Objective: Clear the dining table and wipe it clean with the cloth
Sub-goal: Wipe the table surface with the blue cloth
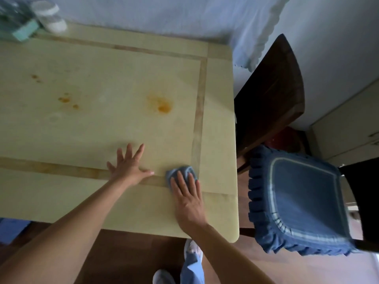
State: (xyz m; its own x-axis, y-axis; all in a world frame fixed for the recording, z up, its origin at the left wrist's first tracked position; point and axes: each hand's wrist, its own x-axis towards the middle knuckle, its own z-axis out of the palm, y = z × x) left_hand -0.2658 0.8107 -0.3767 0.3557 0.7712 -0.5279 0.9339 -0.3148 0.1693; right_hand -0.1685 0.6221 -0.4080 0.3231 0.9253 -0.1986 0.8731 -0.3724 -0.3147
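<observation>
The blue cloth (181, 173) lies bunched near the table's (102, 130) near right corner, under my right hand (187, 198), fingers flat and pressing it. My left hand (129, 166) rests just beside, fingers spread, holding nothing. Orange stains (164, 107) sit mid-table.

Pale wooden table (102, 130), orange stains (164, 106), blue cloth (180, 173) (near corner), blurred containers (49, 16) far corner

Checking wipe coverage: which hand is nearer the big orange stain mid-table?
Left, narrowly. The left hand lies flat on the table, below and left of the big orange stain. The right hand, pressing the blue cloth, sits farther below, slightly right.
</observation>
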